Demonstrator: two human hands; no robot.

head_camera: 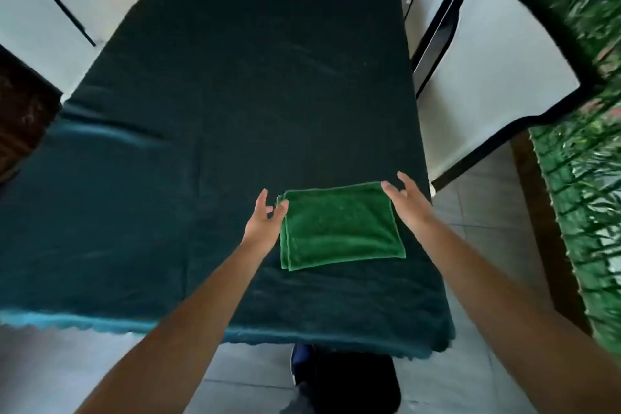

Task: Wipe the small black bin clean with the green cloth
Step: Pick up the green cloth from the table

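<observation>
Green cloth point(341, 225) lies folded flat on the worktop point(218, 111), near its front edge. Left hand point(263, 223) and right hand point(408, 203) flank its far corners, fingers relaxed, nothing grasped. Bin not seen. Both corners should be pinched together so the folds are kept.

**Greens and teals across the table**

You are looking at a cloth point(341, 225) showing a bright, even green, plain with no print. The tablecloth point(235, 94) under it is reading as a very dark teal, and its scalloped hem point(84, 321) is catching the light in a paler turquoise. The chairs point(487, 54) to your right are showing white seats edged in black frames. A hedge point(578, 178) on the far right is showing mottled leafy green. The floor tiles point(477, 205) are appearing pale grey with thin darker lines.
</observation>
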